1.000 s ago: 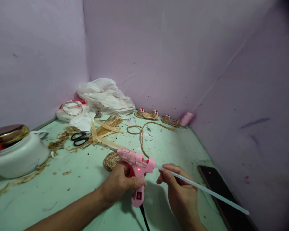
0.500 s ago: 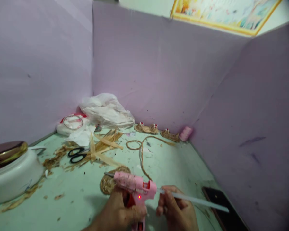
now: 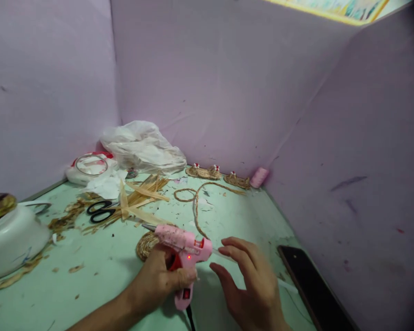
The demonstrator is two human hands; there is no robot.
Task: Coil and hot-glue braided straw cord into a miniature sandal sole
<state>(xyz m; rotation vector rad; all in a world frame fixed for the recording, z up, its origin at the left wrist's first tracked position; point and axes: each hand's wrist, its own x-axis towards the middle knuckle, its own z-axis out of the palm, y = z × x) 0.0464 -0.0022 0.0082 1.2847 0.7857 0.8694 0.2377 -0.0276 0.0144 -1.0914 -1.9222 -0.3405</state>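
My left hand (image 3: 162, 273) is wrapped round the handle of a pink glue gun (image 3: 181, 241), its metal nozzle pointing left and a red light lit on its side. A translucent glue stick (image 3: 224, 255) sticks out of the gun's back end. Beside it my right hand (image 3: 253, 280) has its fingers spread, thumb and fingertips near the stick but apart from it; the hand hides the stick's middle. Partly behind the gun, a coiled woven straw piece (image 3: 146, 245) lies on the table. A braided straw cord (image 3: 196, 207) curls away beyond the gun.
Black-handled scissors (image 3: 101, 211) and loose straw strips (image 3: 143, 197) lie left of centre. A white pot (image 3: 15, 248) stands at far left, a plastic bag (image 3: 143, 149) at the back. Woven slippers (image 3: 203, 172) and a pink thread spool (image 3: 260, 177) line the back wall. A phone (image 3: 312, 285) lies right.
My right hand has let go of the glue stick and its fingers have spread. The left hand keeps its hold on the glue gun. The view has shifted a little.
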